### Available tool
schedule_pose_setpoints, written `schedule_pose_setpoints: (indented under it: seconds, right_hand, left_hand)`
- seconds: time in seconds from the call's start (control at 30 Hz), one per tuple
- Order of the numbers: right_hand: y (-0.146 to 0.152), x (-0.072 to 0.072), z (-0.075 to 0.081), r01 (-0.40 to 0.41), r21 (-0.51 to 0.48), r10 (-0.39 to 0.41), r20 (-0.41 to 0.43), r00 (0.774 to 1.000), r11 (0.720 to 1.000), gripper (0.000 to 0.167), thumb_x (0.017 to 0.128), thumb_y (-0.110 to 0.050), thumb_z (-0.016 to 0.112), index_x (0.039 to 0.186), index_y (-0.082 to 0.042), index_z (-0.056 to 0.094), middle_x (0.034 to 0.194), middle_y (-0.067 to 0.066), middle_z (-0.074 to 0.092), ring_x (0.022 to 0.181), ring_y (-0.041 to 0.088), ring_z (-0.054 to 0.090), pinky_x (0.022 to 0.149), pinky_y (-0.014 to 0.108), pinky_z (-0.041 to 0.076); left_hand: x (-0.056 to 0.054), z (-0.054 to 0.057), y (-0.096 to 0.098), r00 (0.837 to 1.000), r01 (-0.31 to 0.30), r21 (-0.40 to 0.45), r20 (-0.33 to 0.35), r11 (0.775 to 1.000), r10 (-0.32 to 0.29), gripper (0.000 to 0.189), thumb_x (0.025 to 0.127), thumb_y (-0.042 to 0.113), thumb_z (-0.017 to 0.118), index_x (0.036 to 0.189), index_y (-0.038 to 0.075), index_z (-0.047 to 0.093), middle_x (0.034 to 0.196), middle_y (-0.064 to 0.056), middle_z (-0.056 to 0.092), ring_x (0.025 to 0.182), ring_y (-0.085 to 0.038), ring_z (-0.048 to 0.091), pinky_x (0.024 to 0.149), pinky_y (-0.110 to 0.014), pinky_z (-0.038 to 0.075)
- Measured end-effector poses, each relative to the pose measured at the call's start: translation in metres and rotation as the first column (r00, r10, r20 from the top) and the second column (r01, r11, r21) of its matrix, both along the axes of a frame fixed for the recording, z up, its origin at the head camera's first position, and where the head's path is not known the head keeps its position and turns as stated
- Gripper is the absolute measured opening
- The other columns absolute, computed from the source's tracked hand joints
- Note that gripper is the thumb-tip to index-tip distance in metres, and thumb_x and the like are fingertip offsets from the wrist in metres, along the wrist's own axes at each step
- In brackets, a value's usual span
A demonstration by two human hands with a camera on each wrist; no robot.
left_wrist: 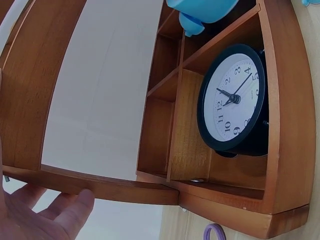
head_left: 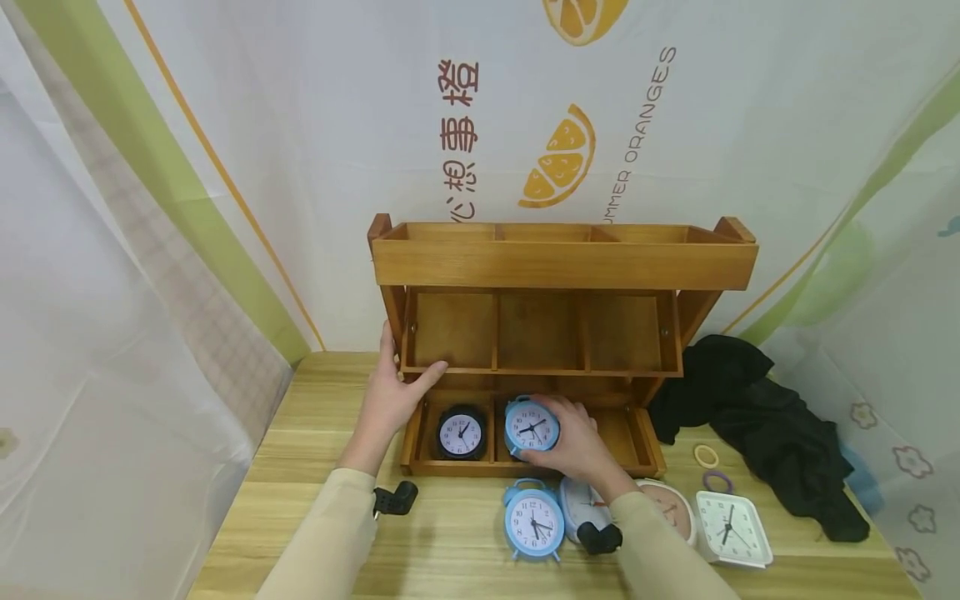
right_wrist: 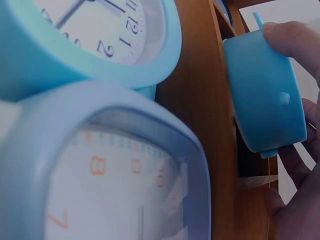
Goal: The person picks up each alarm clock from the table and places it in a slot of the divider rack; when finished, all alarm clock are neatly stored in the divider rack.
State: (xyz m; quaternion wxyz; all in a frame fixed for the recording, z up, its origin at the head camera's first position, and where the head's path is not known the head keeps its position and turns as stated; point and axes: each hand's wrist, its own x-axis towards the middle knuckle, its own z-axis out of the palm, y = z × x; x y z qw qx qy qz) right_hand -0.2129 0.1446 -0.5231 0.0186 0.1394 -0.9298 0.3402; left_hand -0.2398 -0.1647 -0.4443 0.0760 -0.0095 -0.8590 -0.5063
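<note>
My right hand (head_left: pixel 570 437) grips a round light-blue alarm clock (head_left: pixel 531 427) by its rim, thumb at the bottom and fingers at the upper right. This clock is in the middle compartment of the lowest tier, tilted face-up; its blue side shows in the right wrist view. In the left compartment sits a black round alarm clock (left_wrist: pixel 232 100). My left hand (head_left: pixel 392 398) holds the left side of the tiered wooden organizer (head_left: pixel 562 265), thumb in front at the middle tier and fingers round the side. The upper tiers stand raised over the lowest one.
In front of the organizer lie another light-blue alarm clock (head_left: pixel 533 523), a pale blue-grey clock (right_wrist: pixel 195 150), a pink round clock (head_left: pixel 667 508) and a white square clock (head_left: pixel 732 529). A black cloth (head_left: pixel 765 417), a yellow ring (head_left: pixel 706 456) and a purple ring (head_left: pixel 717 482) lie on the right.
</note>
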Motion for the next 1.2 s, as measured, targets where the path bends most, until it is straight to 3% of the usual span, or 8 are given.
schedule_pose_setpoints:
  seconds: [0.27,0.67,1.2]
  right_hand:
    - [0.002,-0.003,-0.004,-0.016,-0.001,0.016,0.011,1.0,1.0,0.086,0.07,-0.037,0.097,0.146,-0.018,0.061,0.145,0.009,0.06,0.126,0.037,0.051,0.095,0.061,0.036]
    - [0.003,-0.005,-0.008,-0.014,0.046,0.01,0.082,0.997,0.999,0.088,0.071,-0.039,0.097,0.147,-0.017,0.059,0.148,0.011,0.057,0.131,0.039,0.049,0.099,0.064,0.035]
    - [-0.001,-0.006,-0.013,-0.013,0.069,0.007,0.08,0.997,0.998,0.092,0.071,-0.039,0.098,0.149,-0.015,0.057,0.149,0.013,0.057,0.132,0.04,0.049,0.1,0.065,0.035]
  left_hand:
    - [0.0,0.0,0.004,1.0,-0.002,0.002,-0.002,1.0,0.002,0.119,0.088,0.064,0.075,0.169,0.031,-0.006,0.172,-0.015,0.021,0.152,-0.04,0.034,0.119,-0.056,0.035]
    - [0.0,0.0,0.003,1.0,-0.008,0.02,-0.017,1.0,0.008,0.117,0.089,0.062,0.076,0.168,0.036,-0.006,0.172,-0.011,0.022,0.151,-0.038,0.035,0.119,-0.055,0.036]
    - [-0.002,-0.001,0.0,1.0,0.002,0.028,-0.027,1.0,-0.001,0.116,0.089,0.059,0.077,0.168,0.036,-0.006,0.172,-0.011,0.021,0.154,-0.034,0.032,0.121,-0.053,0.033]
